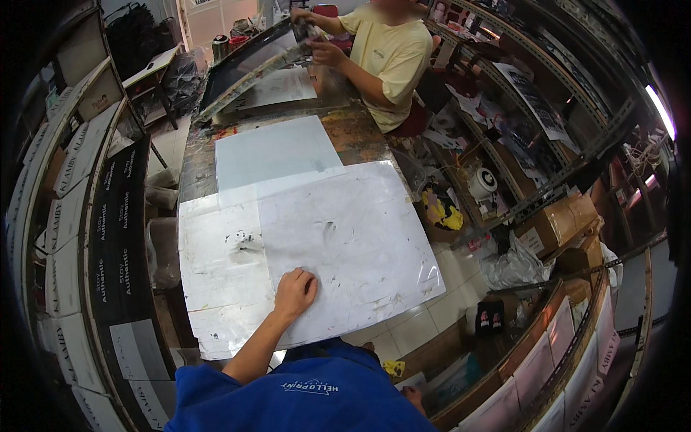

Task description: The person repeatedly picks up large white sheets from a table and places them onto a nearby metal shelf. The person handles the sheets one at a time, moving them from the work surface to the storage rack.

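Item one: your left hand [295, 290], lower centre of the frame, lies palm down with the fingers loosely together and flat on the large clear plastic sheet [353, 245]. It grips nothing; it only presses on the sheet's near edge. Your forearm comes up from the bottom edge out of a blue sleeve [317, 396].

Item two: your right hand does not show in this view, so you cannot tell its state.

Item three: the clear sheet, smudged with dark marks, covers the centre of the frame. It overlaps white paper sheets [216, 266] at centre left, which carry a black ink smear.

Item four: a pale frosted panel [277, 151], just above the clear sheet, upper centre, its lower edge tucked under or against it.

Item five: the worktable [360, 133], stained brown, showing bare at the upper centre.

Item six: a co-worker in a yellow shirt [392, 57], top centre, both hands on a tilted flat frame [248, 68] at the top left of centre.

Item seven: shelving with cardboard boxes [558, 223] at right; stacked printed black-and-white panels [108, 216] at left.
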{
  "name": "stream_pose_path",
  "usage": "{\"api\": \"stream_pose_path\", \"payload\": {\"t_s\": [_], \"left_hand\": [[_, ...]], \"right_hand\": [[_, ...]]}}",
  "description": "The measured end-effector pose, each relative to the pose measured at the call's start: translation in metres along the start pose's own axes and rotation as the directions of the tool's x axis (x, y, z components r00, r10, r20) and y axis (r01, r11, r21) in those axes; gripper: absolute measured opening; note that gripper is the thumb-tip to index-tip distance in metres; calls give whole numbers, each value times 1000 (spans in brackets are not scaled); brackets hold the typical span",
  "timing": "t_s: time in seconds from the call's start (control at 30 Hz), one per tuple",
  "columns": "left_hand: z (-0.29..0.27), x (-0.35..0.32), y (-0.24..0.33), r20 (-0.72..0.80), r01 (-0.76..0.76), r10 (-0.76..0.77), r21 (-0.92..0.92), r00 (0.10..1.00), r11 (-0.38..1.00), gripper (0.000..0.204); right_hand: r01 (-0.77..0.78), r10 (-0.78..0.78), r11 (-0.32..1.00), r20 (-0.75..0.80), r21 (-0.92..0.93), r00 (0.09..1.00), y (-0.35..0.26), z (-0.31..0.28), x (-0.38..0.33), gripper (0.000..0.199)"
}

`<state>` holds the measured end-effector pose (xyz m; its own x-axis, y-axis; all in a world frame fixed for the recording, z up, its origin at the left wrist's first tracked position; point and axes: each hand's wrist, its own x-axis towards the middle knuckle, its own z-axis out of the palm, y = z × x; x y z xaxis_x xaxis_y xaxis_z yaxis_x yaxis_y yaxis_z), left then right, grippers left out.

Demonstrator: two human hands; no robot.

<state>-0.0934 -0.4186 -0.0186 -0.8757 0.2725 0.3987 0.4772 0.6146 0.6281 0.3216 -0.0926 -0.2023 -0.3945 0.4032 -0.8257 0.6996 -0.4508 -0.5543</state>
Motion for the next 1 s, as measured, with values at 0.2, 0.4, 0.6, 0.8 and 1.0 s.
{"api": "stream_pose_path", "payload": {"t_s": [0.2, 0.4, 0.6, 0.8, 1.0], "left_hand": [[4, 2, 0, -9, -20, 20, -5, 1000, 1000, 6], [4, -1, -2, -23, -11, 11, -8, 1000, 1000, 6], [3, 0, -2, -13, 38, -39, -50, 999, 998, 6], [-3, 12, 2, 21, 265, -273, -327, 962, 907, 11], [-15, 60, 18, -141, 102, -134, -214, 981, 972, 14]], "right_hand": [[137, -127, 924, 51, -358, 991, -21, 2, 59, 12], [284, -269, 901, 89, -329, 959, -93, 84, 56, 25], [292, -251, 877, 154, -381, 956, -96, 83, 63, 27], [283, -275, 869, 79, -406, 958, -22, 18, 89, 20], [118, -116, 938, 26, -327, 993, -15, 4, 33, 17]]}}
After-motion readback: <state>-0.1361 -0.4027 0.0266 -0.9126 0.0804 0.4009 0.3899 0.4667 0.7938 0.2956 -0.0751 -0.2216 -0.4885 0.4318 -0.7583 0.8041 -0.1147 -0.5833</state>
